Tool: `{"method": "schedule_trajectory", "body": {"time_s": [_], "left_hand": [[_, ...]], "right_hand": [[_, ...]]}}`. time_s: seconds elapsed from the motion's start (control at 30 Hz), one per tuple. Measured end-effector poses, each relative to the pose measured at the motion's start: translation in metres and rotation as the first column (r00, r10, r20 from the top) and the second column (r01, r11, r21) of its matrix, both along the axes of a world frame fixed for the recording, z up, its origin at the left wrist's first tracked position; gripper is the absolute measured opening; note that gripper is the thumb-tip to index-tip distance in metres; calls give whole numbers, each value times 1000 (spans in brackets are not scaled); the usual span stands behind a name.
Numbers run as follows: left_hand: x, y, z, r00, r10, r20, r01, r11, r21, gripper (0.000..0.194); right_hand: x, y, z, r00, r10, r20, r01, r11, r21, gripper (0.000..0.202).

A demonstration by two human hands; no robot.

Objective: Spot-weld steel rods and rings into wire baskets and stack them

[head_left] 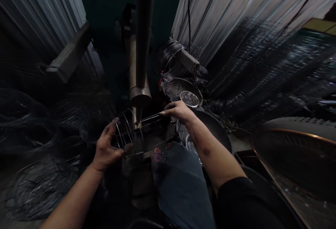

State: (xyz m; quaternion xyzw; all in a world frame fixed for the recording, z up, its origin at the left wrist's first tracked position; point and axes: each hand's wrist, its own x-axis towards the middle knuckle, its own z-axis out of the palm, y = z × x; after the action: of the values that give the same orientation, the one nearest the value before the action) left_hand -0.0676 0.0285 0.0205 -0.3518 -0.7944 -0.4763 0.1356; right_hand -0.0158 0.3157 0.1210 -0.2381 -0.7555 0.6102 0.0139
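My left hand (109,145) is wrapped round the side of a round wire cage (124,131), thumb low and fingers at its left rim. The cage is made of thin metal hoops and bars and sits at the tip of a machine's electrode (137,117). My right hand (178,112) pinches the ends of a few thin straight wires (151,117) between thumb and fingers. These wires run leftward to the cage at the electrode; whether they are joined to it I cannot tell.
A thick metal cylinder (141,96) hangs above the cage. Right of it, a tub (199,92) holds round wire baskets (189,98), with a wire coil (170,59) behind. A large fan (296,152) stands at right. Wire bundles (42,190) lie at left, and stacked wire mesh (252,68) leans at back right.
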Motion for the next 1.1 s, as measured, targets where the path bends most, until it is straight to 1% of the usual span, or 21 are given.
{"method": "schedule_trajectory", "body": {"time_s": [0.13,0.23,0.4,0.57,0.77,1.0,1.1], "left_hand": [[-1,2,1,1000,5,5,-5,1000,9,92],[-2,2,-2,999,-3,44,1,999,42,92],[-3,2,-6,998,-13,64,10,999,44,94],[-4,1,-7,999,-9,44,7,999,41,93],[-4,1,-6,1000,4,29,-5,1000,24,95],[-4,1,-4,1000,1,21,-1,1000,-1,92],[-4,2,-5,997,-20,69,19,1000,25,90]], "right_hand": [[-1,0,1,1000,5,-3,-5,999,32,33],[-1,1,0,1000,10,-1,-10,1000,21,33],[-2,3,-3,1000,5,-28,-4,1000,25,31],[-1,3,-5,999,4,-33,-4,1000,12,31],[1,2,-3,998,-8,-59,9,1000,20,30],[1,0,-4,997,-16,-76,15,1000,-19,31],[1,0,-6,998,-28,-59,26,999,-47,31]]}}
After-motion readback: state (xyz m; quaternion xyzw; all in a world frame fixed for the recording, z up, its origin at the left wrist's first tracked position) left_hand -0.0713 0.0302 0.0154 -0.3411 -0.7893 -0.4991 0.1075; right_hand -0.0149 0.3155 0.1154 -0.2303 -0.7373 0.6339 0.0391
